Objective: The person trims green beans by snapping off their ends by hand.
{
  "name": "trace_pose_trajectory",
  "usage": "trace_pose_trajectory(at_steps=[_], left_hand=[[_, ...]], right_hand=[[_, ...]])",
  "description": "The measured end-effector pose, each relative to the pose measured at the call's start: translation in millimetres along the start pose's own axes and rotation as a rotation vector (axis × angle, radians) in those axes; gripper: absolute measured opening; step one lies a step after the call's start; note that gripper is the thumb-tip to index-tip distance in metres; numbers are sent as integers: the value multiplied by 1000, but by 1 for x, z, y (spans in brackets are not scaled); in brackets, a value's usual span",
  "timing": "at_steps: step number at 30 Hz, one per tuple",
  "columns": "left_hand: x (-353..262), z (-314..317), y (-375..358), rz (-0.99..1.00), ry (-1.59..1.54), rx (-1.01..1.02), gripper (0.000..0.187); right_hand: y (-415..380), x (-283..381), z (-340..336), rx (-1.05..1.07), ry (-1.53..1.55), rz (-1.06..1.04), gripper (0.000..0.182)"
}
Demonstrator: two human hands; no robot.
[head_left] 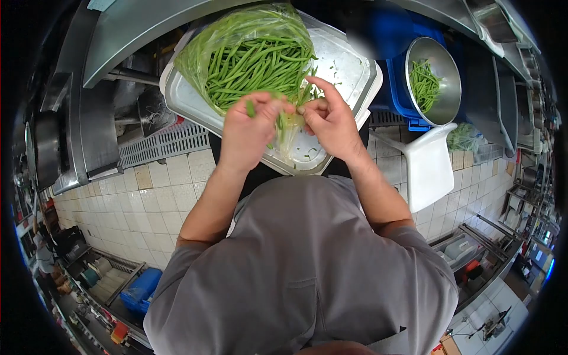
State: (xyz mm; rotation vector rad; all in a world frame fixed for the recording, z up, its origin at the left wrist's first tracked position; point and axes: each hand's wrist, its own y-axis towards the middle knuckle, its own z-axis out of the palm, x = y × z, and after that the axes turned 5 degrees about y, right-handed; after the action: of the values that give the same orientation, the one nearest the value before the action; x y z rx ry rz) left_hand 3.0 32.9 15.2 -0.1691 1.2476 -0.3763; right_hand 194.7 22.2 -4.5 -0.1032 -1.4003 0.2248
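Observation:
A large clear plastic bag (192, 68) full of green beans (254, 68) lies open on a white tray (349, 56) in front of me. My left hand (251, 127) is closed around green beans at the bag's near edge, with pieces sticking out between the fingers; it is slightly blurred. Close beside it, my right hand (332, 118) has thumb and forefinger curled round a green bean. The fingertips of both hands nearly meet. Small green scraps are scattered over the tray, right of the bag and below my hands.
At the right, a steel bowl (451, 89) with some green beans rests in a blue crate (399, 89). A white plastic chair (429, 168) stands below it. Behind the chair is a plastic bag of greens (465, 137). A steel counter edge (142, 35) runs along the upper left.

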Motion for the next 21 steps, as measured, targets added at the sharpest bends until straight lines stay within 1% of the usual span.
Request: trace_pose_trajectory(at_steps=[1,4,7,10,13,16,19,21], left_hand=[[-5,-2,2,-18,-217,37,7],[-9,-11,9,-32,-381,13,12],[-6,-12,11,-16,-403,-34,14],[-1,-12,11,15,-418,-70,13],[1,-12,10,54,-440,-86,12],[0,-14,11,77,-435,-77,12],[-3,-12,10,97,-438,-129,12],[-3,-11,10,108,-449,-128,12]], right_hand=[[0,1,-4,16,-171,-13,41],[1,-2,-13,172,-124,7,36],[-7,9,-11,239,-114,25,32],[-8,4,-13,276,-33,32,35],[-7,3,-7,229,76,72,36],[-9,2,-2,151,199,2,35],[-8,-4,-5,192,194,-30,33],[-8,-7,-1,161,174,-40,29]])
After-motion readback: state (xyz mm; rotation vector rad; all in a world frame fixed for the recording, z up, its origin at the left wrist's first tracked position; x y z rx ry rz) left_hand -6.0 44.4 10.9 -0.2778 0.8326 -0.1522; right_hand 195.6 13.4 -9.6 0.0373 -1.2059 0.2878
